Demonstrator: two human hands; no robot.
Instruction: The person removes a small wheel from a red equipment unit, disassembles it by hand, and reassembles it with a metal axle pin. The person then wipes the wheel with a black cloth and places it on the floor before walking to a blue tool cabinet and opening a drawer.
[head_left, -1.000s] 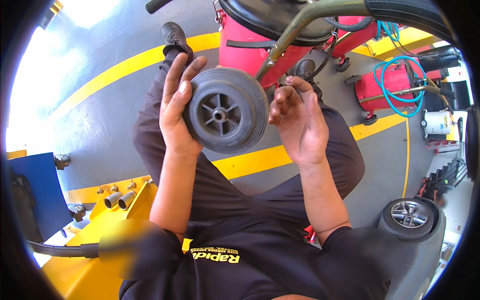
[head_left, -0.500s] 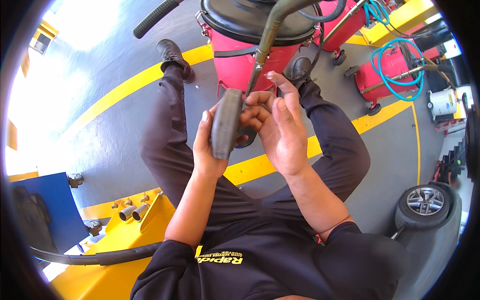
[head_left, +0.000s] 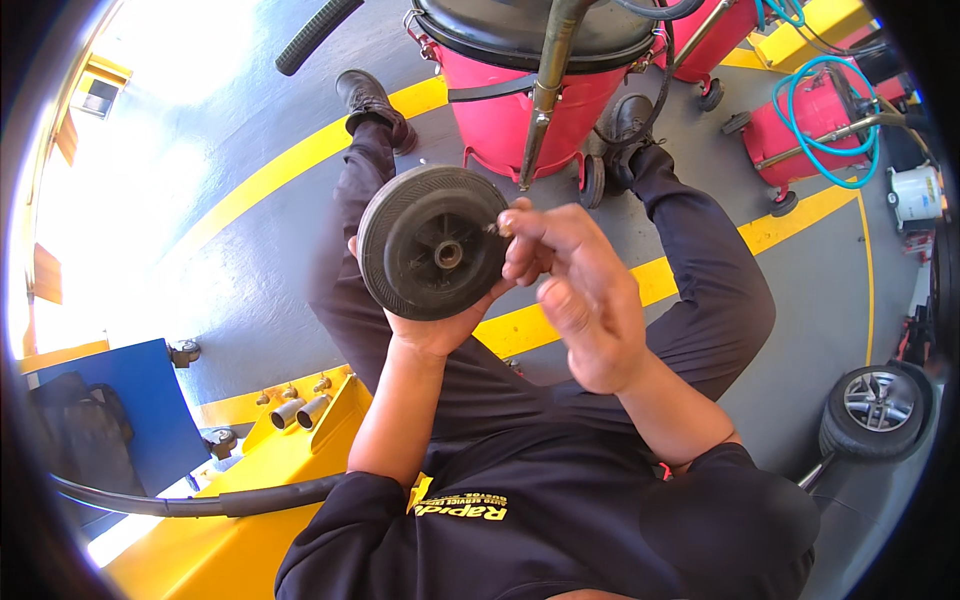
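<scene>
My left hand [head_left: 428, 332] grips a small black wheel [head_left: 405, 255] from below and behind. The spoked hub, with a metal-lined centre hole, faces up toward me; most of my left fingers are hidden behind it. By the wheel's right rim is my right hand [head_left: 595, 300], its fingers curled and its thumb apart from them. At those fingertips shows a small brownish bit, too small to name. Just beyond the wheel stands a red drum [head_left: 500, 125] with a black lid, between my feet. A metal tube [head_left: 545, 100] slopes down in front of the drum.
The drum has a caster [head_left: 592, 182] at its lower right. Another red tank [head_left: 800, 130] with a turquoise hose lies at right. A car wheel [head_left: 870, 415] is at lower right. A yellow metal frame [head_left: 250, 500] and a blue panel [head_left: 130, 410] stand at left.
The wheel has turned from edge-on to show its hub side. My right hand has shifted right and its raised fingers have curled in near the rim. The whole view has shifted slightly.
</scene>
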